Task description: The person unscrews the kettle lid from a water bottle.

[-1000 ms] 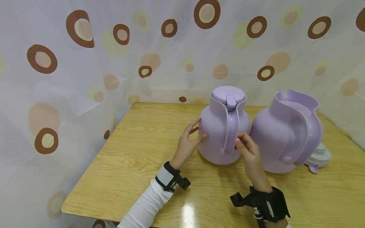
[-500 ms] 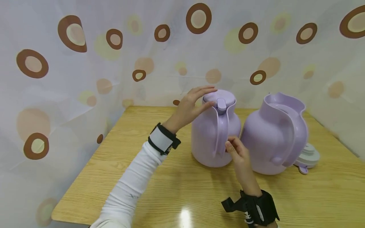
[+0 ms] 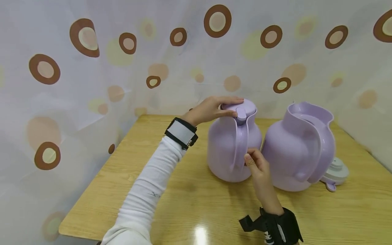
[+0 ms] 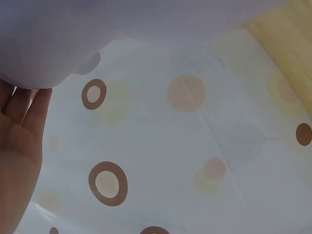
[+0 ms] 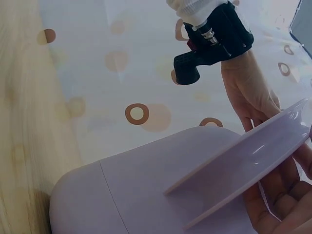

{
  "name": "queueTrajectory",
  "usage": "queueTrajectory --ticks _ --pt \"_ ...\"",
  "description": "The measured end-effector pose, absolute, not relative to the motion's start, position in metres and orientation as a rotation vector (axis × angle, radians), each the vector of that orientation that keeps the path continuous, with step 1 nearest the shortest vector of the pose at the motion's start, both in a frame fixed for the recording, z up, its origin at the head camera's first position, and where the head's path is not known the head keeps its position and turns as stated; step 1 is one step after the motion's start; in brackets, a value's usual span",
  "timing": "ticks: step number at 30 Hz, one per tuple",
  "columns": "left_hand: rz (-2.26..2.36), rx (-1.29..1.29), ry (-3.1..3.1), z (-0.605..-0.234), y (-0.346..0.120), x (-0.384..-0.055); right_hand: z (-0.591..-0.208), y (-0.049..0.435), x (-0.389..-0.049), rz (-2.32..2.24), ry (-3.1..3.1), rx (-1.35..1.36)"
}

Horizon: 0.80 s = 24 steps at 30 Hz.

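A lavender vacuum jug [image 3: 222, 149] stands upright on the table, its round lid [image 3: 248, 106] set in the neck. From the left, my left hand [image 3: 209, 110] grips this lid, fingers across the top and thumb beside the small lever [image 3: 241, 113]. My right hand [image 3: 259, 172] holds the lower part of the handle [image 3: 242, 143] between thumb and fingers. The right wrist view shows those fingers wrapped behind the handle [image 5: 253, 156]. In the left wrist view, fingertips [image 4: 41, 105] touch the pale lavender surface, and the thumb is out of sight.
Close to the right of the held jug is a second lavender jug [image 3: 284, 149] with no lid in its neck. Behind it lies a grey-white and lavender lid [image 3: 336, 172]. The wooden table [image 3: 122, 194] backs onto a patterned curtain [image 3: 190, 51].
My left hand has risen from the jug's left side to its top and come down on the lid. The right hand stays on the handle.
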State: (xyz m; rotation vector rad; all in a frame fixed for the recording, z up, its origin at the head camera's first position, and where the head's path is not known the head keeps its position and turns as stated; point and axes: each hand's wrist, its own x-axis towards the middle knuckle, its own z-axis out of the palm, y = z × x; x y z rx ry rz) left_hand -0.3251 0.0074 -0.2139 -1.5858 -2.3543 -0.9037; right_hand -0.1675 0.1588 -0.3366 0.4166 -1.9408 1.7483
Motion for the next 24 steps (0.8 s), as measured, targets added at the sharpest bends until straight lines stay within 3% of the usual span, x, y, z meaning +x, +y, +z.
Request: queueTrajectory --ticks 24 --pt "-0.751 -1.396 -2.432 -0.207 0.014 -0.314 -0.330 0.161 -0.168 1.816 -1.940 0.384"
